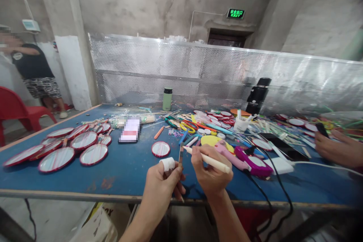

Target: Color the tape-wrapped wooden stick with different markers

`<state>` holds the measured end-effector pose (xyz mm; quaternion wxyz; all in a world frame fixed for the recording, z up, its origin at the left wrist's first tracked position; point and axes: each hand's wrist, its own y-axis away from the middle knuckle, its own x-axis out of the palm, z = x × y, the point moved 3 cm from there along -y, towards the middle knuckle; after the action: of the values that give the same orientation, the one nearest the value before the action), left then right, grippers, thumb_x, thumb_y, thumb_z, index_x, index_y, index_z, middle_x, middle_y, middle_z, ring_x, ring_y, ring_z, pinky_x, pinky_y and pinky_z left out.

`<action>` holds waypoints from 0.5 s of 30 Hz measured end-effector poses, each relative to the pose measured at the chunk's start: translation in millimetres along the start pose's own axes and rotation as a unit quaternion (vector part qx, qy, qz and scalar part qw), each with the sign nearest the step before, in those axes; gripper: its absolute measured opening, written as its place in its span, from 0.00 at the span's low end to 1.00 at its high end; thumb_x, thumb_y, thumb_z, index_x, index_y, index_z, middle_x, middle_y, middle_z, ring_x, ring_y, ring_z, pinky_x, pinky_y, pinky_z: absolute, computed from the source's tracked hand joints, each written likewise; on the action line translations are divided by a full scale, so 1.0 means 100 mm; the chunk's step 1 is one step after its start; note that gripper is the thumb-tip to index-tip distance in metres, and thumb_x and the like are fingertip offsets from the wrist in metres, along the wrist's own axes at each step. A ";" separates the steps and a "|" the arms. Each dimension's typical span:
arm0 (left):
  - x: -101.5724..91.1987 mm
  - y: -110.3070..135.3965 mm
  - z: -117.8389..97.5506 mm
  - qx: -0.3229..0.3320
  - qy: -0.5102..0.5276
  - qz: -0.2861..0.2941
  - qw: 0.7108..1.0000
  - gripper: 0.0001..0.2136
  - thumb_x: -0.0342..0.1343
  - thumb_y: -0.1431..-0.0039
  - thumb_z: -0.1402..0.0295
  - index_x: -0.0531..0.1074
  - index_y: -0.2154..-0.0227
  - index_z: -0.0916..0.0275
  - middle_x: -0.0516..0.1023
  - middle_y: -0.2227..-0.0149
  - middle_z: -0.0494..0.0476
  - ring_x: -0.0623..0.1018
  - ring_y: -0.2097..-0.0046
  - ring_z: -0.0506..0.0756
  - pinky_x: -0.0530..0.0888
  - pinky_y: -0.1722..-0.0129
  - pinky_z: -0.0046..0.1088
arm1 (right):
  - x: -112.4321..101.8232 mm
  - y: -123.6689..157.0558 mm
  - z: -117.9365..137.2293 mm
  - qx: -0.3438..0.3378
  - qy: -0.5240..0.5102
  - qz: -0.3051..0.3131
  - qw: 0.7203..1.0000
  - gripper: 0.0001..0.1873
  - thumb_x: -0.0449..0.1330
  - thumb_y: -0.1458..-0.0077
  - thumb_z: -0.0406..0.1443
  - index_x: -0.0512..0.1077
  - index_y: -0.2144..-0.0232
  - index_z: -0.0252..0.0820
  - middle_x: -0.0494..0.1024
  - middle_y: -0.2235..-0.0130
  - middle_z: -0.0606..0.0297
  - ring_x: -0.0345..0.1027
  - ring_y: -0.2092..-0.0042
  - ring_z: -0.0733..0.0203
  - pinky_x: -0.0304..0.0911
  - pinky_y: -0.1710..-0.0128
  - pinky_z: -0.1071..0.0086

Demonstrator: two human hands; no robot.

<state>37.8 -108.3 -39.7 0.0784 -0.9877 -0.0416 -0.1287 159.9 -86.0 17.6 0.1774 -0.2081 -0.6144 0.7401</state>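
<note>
My left hand point(162, 181) is closed around a thin flat wooden stick point(180, 156), held nearly upright above the table's front edge. A white wrap point(168, 164) covers one of its digits. My right hand point(212, 176) grips a cream-coloured marker pen point(217, 163), its tip pointing left, close to the upper part of the stick; whether they touch I cannot tell. Just beyond my left hand lies a round red-rimmed disc point(160, 149) with a pale, shiny face. Beside my right hand are a pink glue gun point(229, 155) and a purple device point(253, 162).
Several red-rimmed discs point(56, 159) cover the left of the blue table point(124, 181). A phone point(129, 130), green bottle point(167, 99), black flask point(258, 95), mixed craft pieces and cables point(280, 181) surround the work. Another person's hand point(337, 149) is at the right. A perforated metal panel point(159, 60) stands behind.
</note>
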 end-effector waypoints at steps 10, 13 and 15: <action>0.01 0.01 -0.02 0.000 -0.007 -0.003 1.000 0.10 0.59 0.48 0.63 0.71 0.74 0.67 0.73 0.80 0.50 0.73 0.83 0.48 0.70 0.87 0.19 | 0.01 0.01 -0.02 0.002 -0.005 0.002 1.000 0.07 0.60 0.47 0.27 0.71 0.75 0.39 0.72 0.80 0.70 0.64 0.78 0.70 0.60 0.76 0.74; 0.01 0.00 -0.02 0.001 -0.006 0.000 1.000 0.10 0.59 0.48 0.63 0.71 0.74 0.66 0.73 0.80 0.50 0.73 0.84 0.48 0.70 0.87 0.19 | 0.02 0.00 -0.02 -0.007 -0.002 0.013 1.000 0.07 0.60 0.46 0.27 0.72 0.75 0.39 0.73 0.79 0.69 0.64 0.78 0.70 0.61 0.76 0.74; 0.01 0.00 -0.02 -0.001 -0.004 -0.002 1.000 0.10 0.59 0.49 0.62 0.71 0.74 0.66 0.73 0.80 0.50 0.73 0.84 0.48 0.70 0.87 0.19 | 0.02 0.00 -0.02 -0.004 0.004 0.006 1.000 0.07 0.60 0.46 0.27 0.72 0.75 0.39 0.73 0.79 0.69 0.64 0.79 0.69 0.61 0.76 0.74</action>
<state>38.4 -108.8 -37.7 0.0768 -0.9882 -0.0433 -0.1254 159.2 -83.3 17.0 0.1744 -0.2162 -0.6156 0.7375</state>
